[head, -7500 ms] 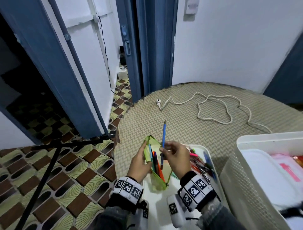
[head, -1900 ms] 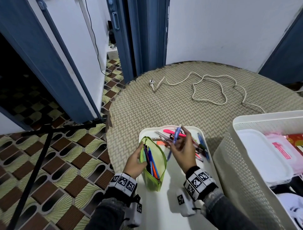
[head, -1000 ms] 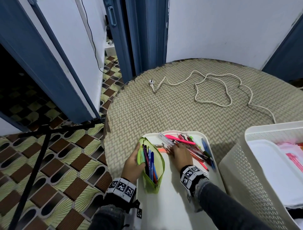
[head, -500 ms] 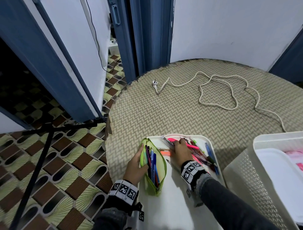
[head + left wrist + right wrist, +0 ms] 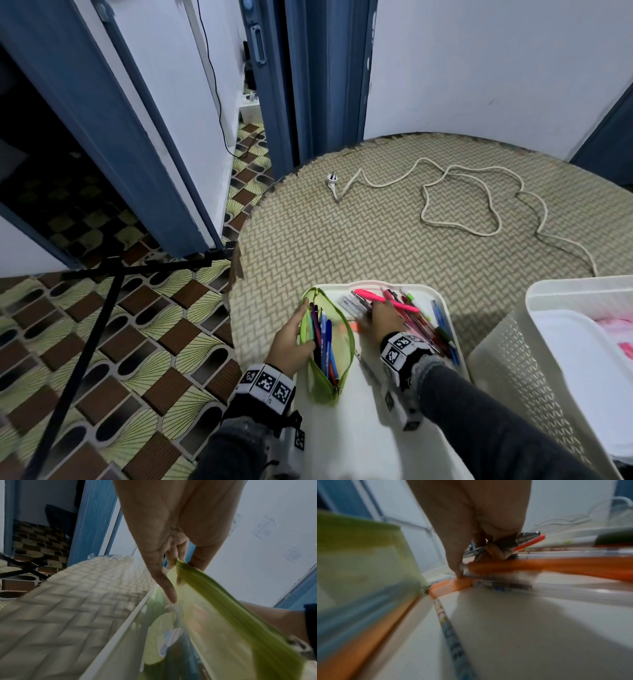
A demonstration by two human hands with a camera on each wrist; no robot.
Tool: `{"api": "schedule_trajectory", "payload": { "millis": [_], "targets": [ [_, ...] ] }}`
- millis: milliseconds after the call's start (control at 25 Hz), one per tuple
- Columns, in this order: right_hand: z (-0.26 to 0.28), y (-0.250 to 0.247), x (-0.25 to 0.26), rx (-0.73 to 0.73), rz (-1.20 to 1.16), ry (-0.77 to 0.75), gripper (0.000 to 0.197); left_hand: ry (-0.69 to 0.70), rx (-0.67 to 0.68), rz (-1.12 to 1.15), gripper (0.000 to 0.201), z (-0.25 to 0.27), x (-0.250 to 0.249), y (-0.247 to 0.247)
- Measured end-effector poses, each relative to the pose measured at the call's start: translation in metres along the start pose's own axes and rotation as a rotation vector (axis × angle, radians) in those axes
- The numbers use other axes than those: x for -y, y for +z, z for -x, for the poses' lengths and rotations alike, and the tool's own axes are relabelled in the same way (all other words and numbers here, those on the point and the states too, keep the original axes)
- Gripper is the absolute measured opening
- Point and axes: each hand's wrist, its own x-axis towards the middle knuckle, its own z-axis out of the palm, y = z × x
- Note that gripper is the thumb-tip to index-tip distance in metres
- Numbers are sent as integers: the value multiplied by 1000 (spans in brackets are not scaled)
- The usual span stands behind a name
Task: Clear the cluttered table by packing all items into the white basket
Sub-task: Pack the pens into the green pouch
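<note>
Your table (image 5: 342, 222) carries the white basket (image 5: 507, 370) at its right edge, already holding a white lid and something pink. Just left of the basket sits the tray (image 5: 359, 438), near the table's front edge, and on it is everything you are handling now.

You look to be midway through filling the pouch (image 5: 337, 349), a sub-step before pouch and tray contents go into the basket. The pouch lies along the tray's left edge, mouth gaping, with several pens standing in it. The loose pens (image 5: 424, 325) are heaped at the tray's far right corner, a pink one (image 5: 383, 298) lying across the top.

Your left hand (image 5: 291, 346) pinches the pouch's left lip between thumb and fingers (image 5: 173, 553) to hold the mouth wide; one finger points down inside the tray's left rim.

Your right hand (image 5: 385, 317) is down on the near side of the heap, fingers curled round a metal-tipped pen (image 5: 527, 534), with an orange one (image 5: 530, 565) touching the fingertips. Both wrist views are blurred, so how many pens you have is unclear.

Next, you probably lift what you hold clear of the heap without dragging neighbours, then drop it tip-first into the mouth.
</note>
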Motion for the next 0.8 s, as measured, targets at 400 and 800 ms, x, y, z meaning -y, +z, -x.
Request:
{"api": "schedule_trajectory", "payload": {
  "millis": [400, 800],
  "targets": [
    [49, -47, 35, -414, -962, -144, 10, -28, 9, 23, 102, 26, 2, 8],
    [90, -29, 59, -535, -1015, -398, 14, -22, 3, 50, 84, 41, 13, 5]
  ]
}}
